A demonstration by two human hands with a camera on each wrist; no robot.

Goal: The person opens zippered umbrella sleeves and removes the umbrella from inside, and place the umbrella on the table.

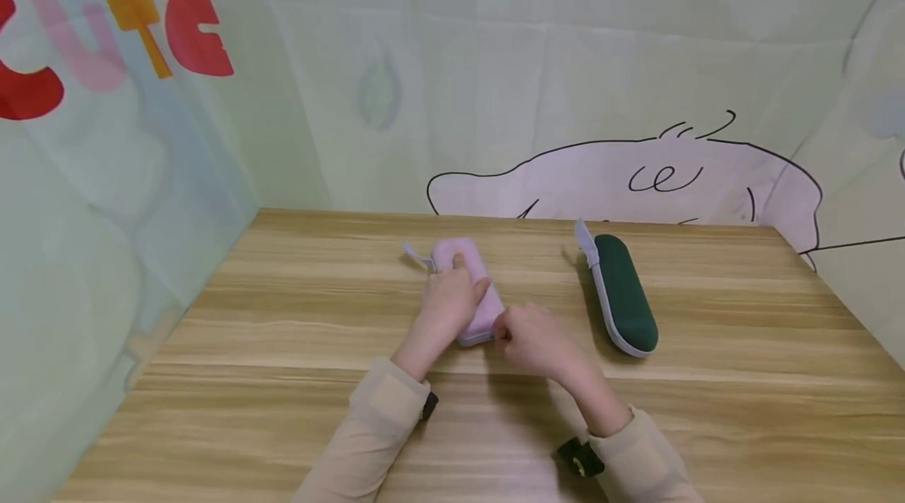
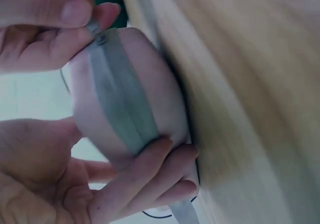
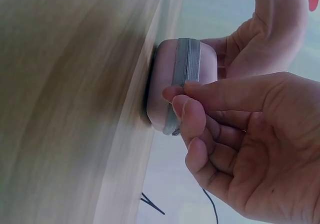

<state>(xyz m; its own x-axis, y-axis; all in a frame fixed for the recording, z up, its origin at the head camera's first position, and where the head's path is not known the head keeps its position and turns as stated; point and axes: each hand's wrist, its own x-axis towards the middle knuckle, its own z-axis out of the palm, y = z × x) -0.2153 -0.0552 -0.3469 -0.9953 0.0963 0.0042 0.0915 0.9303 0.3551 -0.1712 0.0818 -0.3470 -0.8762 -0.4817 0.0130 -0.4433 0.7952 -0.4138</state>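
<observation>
The only readable writing is the word "CUTE", in large capitals at the upper left of the fabric backdrop: red C, pale pink U, orange T, red E. To the right, the backdrop bears a black-outlined cartoon figure with a looped squiggle resembling a small "e". Below, a pink zippered case lies on the wood-grain table, near the middle, its pale strap sticking out at the far left. The left hand grips the case, its fingers curled against the side and over the grey zip band. The right hand is closed, thumb and finger pinching the zipper pull at the case's near right corner; the other fingers are curled. Well apart to the right lies a dark green case with pale grey trim and a pale strap at its far end. Both sleeves are beige.
</observation>
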